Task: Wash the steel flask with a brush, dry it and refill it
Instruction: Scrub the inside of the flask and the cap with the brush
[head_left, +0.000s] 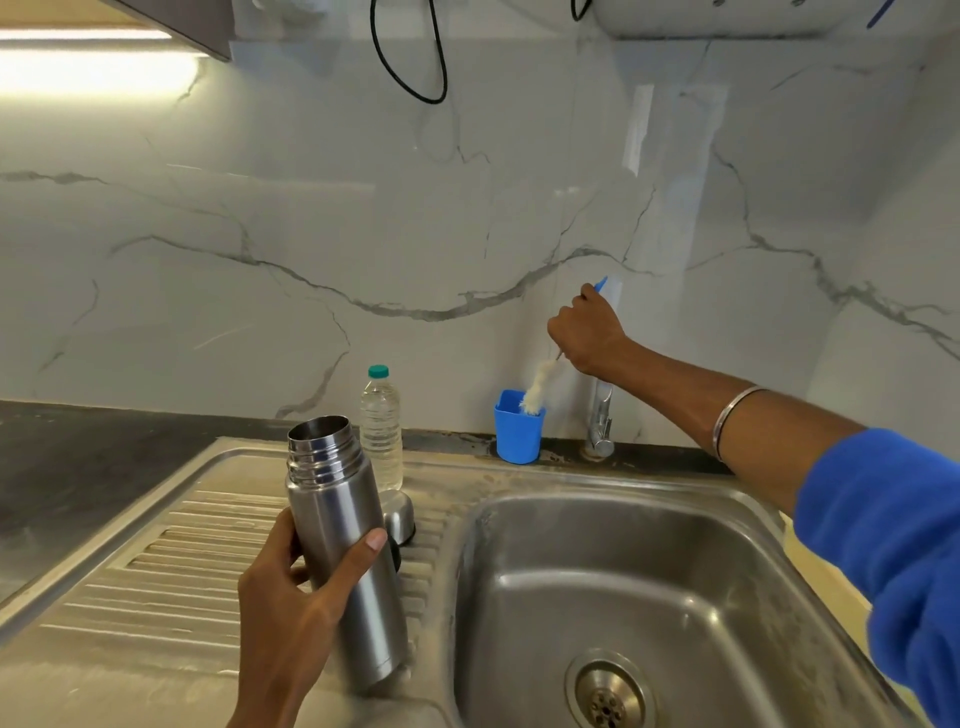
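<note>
My left hand (291, 597) grips the open steel flask (343, 540) around its body, holding it tilted above the ribbed drainboard (156, 561). The flask's steel cap (399, 514) lies on the drainboard just behind it. My right hand (589, 332) grips the blue handle of a bottle brush (540, 384) near the back wall. The brush's white bristles dip into the mouth of a blue cup (517, 434).
A clear plastic water bottle (382, 431) with a teal cap stands behind the flask. The tap (600, 421) rises at the back, partly hidden by my right arm. The steel sink basin (623, 597) with its drain (608, 696) lies at the right. Dark counter (62, 467) extends left.
</note>
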